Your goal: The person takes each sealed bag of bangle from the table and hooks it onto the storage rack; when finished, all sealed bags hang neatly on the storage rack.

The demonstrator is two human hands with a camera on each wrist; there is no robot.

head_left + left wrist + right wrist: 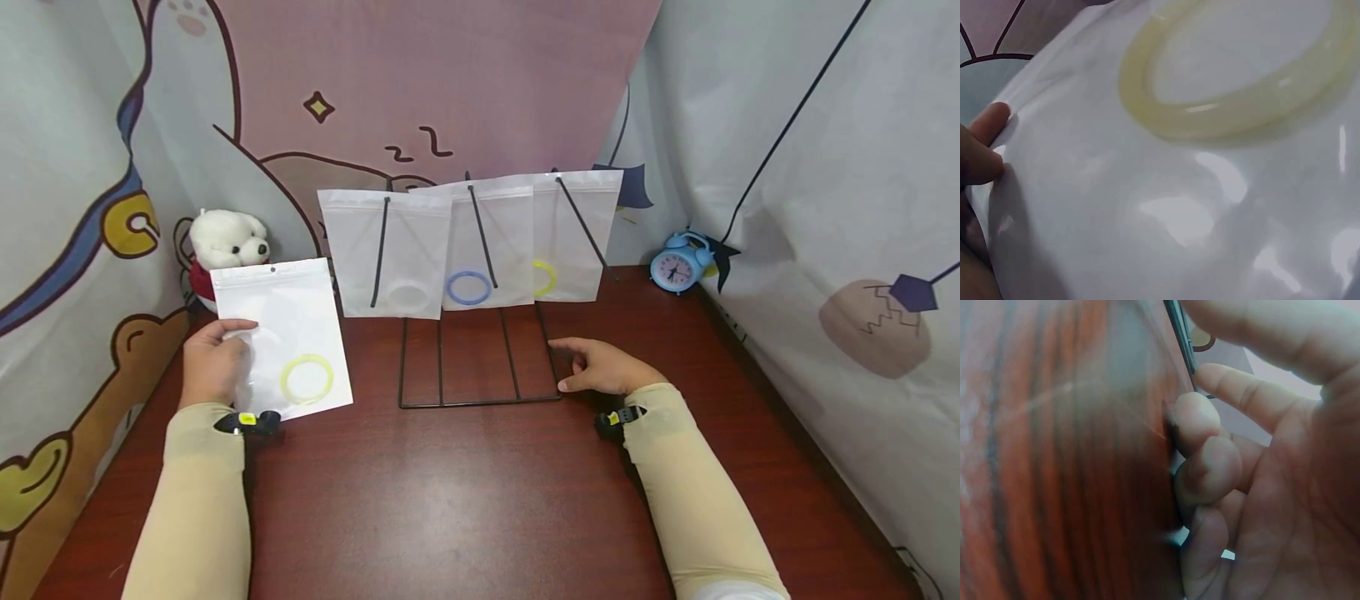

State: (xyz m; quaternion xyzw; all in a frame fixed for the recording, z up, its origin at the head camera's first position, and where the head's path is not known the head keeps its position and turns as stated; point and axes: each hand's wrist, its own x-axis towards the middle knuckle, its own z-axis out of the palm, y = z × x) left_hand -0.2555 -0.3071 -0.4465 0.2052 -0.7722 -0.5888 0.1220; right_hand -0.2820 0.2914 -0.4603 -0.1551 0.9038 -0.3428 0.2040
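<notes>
My left hand (213, 362) pinches the left edge of a white zip bag (262, 333) with a clear front and a small hang hole at its top. A pale yellow bangle (306, 379) lies inside, large in the left wrist view. My right hand (611, 367) touches the right side of a black wire display rack (480, 405) with its index finger and thumb, near the base's front corner; the other fingers are curled. Three similar bags hang from the rack's prongs: one with a whitish ring (408, 296), one with a blue bangle (468, 287), one with a yellow bangle (545, 278).
Behind the held bag sits a white plush bear (228, 237) in red. A blue alarm clock (678, 262) stands at the back right. Printed cloth (480, 75) walls surround the dark red wooden table (442, 500).
</notes>
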